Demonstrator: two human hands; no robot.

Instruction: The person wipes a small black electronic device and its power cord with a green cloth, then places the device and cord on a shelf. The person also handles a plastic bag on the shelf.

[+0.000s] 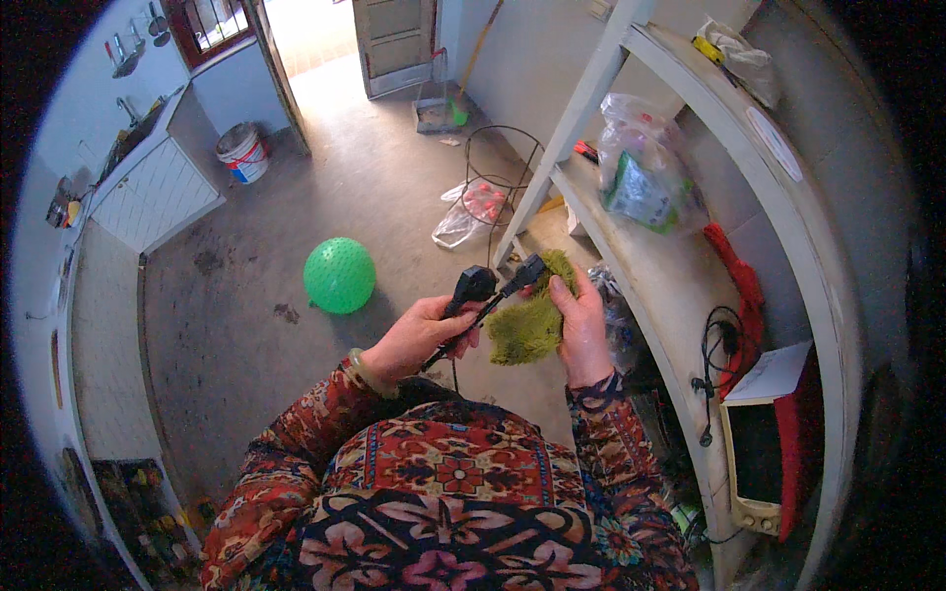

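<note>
My left hand is closed around a black power cord, with its plug standing up above the thumb. The cord's other connector points up and to the right, against the upper part of a fuzzy olive-green cloth. My right hand grips that cloth by its right side, thumb in front. Part of the cloth hangs down between the two hands. Where the fingers of the right hand lie behind the cloth, they are mostly hidden.
A shelf unit on the right holds plastic bags, a black cable and a red-sided appliance. On the floor lie a green spiky ball and a plastic bag beside a wire stand. A bucket stands near the doorway.
</note>
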